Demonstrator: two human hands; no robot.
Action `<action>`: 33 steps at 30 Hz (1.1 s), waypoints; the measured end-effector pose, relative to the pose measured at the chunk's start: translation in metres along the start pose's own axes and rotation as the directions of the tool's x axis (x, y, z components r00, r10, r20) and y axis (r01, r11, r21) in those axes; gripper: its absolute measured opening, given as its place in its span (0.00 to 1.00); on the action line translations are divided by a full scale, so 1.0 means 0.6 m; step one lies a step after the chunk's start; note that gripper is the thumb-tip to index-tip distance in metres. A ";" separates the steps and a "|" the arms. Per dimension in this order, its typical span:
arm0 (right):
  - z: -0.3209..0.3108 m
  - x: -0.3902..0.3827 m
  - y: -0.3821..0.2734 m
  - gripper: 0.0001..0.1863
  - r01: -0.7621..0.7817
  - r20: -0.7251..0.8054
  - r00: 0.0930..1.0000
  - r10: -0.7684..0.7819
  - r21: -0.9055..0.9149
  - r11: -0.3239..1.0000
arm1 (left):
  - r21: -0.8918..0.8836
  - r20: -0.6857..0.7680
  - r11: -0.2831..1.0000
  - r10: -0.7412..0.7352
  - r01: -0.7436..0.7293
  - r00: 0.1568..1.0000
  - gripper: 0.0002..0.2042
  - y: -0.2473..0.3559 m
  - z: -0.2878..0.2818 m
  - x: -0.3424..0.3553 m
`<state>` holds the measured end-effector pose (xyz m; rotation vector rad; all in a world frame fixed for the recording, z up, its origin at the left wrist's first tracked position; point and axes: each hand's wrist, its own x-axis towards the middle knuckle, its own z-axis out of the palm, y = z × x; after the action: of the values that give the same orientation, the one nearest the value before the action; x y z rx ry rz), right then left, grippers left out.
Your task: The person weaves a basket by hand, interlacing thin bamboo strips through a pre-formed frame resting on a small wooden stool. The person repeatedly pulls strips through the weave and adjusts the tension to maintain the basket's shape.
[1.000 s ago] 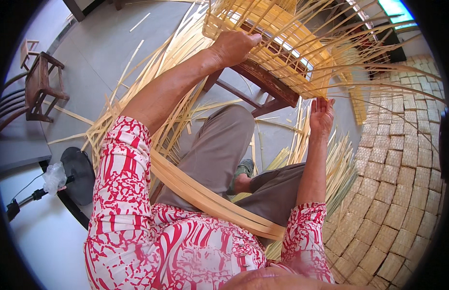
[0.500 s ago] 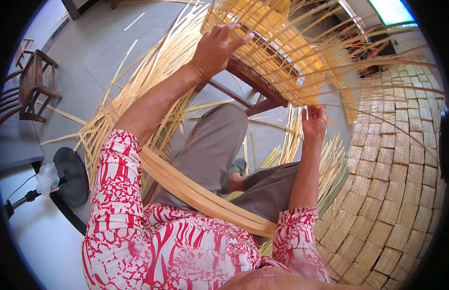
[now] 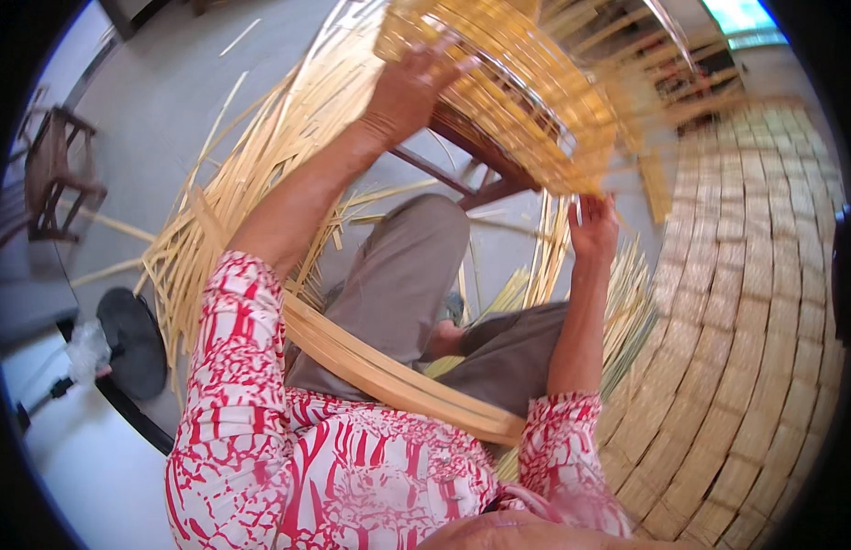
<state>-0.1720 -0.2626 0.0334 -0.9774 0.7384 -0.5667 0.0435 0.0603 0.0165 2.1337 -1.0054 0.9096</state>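
Note:
A yellow basket of woven bamboo strips (image 3: 499,60), unfinished with loose strip ends fanning to the right, rests tilted on a dark wooden stool (image 3: 485,151) ahead of me. My left hand (image 3: 409,96) grips its near left side, fingers bent over the weave and blurred by motion. At the basket's lower right corner my right hand (image 3: 593,229) has its fingers curled against the edge. A bundle of flat pale bamboo strips (image 3: 389,371) lies across my lap.
Loose bamboo strips (image 3: 192,252) are heaped on the floor to the left, with more strips (image 3: 631,289) beside my right forearm. Woven matting made of rectangular pieces (image 3: 709,348) covers the right side. A wooden chair (image 3: 63,174) and a round black disc-shaped base (image 3: 132,344) stand at left.
The basket and its loose strip ends have shifted slightly and are now blurred. My left hand has moved a little with it; my right hand remains at the corner.

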 end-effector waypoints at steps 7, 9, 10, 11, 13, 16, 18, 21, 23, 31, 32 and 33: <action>0.059 -0.034 0.050 0.15 -0.004 0.002 1.000 0.004 0.089 0.996 | -0.278 0.009 0.952 0.133 -0.126 0.991 0.23 0.079 -0.070 -0.018; 0.083 -0.065 0.055 0.16 -0.002 -0.002 1.000 0.002 0.063 0.998 | -0.477 0.163 0.875 0.183 -0.084 0.970 0.17 0.129 -0.061 -0.023; 0.093 -0.071 0.060 0.17 -0.015 0.008 1.000 0.015 0.051 0.999 | -0.513 0.119 0.847 0.233 -0.141 0.965 0.12 0.154 -0.049 -0.016; 0.099 -0.074 0.063 0.18 -0.025 0.017 1.000 0.024 0.037 0.999 | -0.557 0.143 0.819 0.259 -0.139 0.955 0.14 0.177 -0.038 -0.005; 0.107 -0.077 0.079 0.19 -0.030 0.049 0.998 0.028 0.042 0.999 | -0.566 0.174 0.823 0.170 -0.043 0.970 0.16 0.220 -0.018 0.010; 0.130 -0.088 0.088 0.21 -0.011 0.082 0.997 0.004 0.078 0.997 | -0.454 0.130 0.889 0.123 -0.052 0.984 0.16 0.244 0.020 0.035; 0.137 -0.089 0.095 0.19 -0.005 0.076 0.997 -0.003 0.106 0.994 | -0.410 0.202 0.911 0.138 -0.044 0.970 0.14 0.235 0.038 0.037; 0.137 -0.050 0.132 0.16 0.076 0.099 0.991 -0.093 0.161 0.984 | -0.483 0.327 0.868 0.058 0.114 0.943 0.06 0.233 0.053 0.043; 0.126 -0.038 0.143 0.14 0.090 0.197 0.973 -0.123 0.171 0.981 | -0.475 0.251 0.880 0.118 0.016 0.961 0.03 0.232 0.051 0.059; 0.169 -0.084 0.108 0.13 0.330 0.195 0.907 -0.373 0.218 0.918 | -0.532 0.336 0.845 0.157 0.050 0.929 0.04 0.218 0.016 0.076; 0.165 -0.081 0.111 0.14 0.345 0.210 0.904 -0.373 0.158 0.925 | -0.539 0.334 0.841 0.155 0.053 0.930 0.04 0.218 0.011 0.077; 0.158 -0.077 0.114 0.14 0.360 0.226 0.900 -0.373 0.098 0.928 | -0.546 0.332 0.836 0.153 0.057 0.931 0.04 0.219 0.004 0.077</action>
<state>-0.1209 -0.1483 0.0203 -1.1211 0.3181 -0.7750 -0.0409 -0.0298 0.0811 1.8024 -1.3207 0.1844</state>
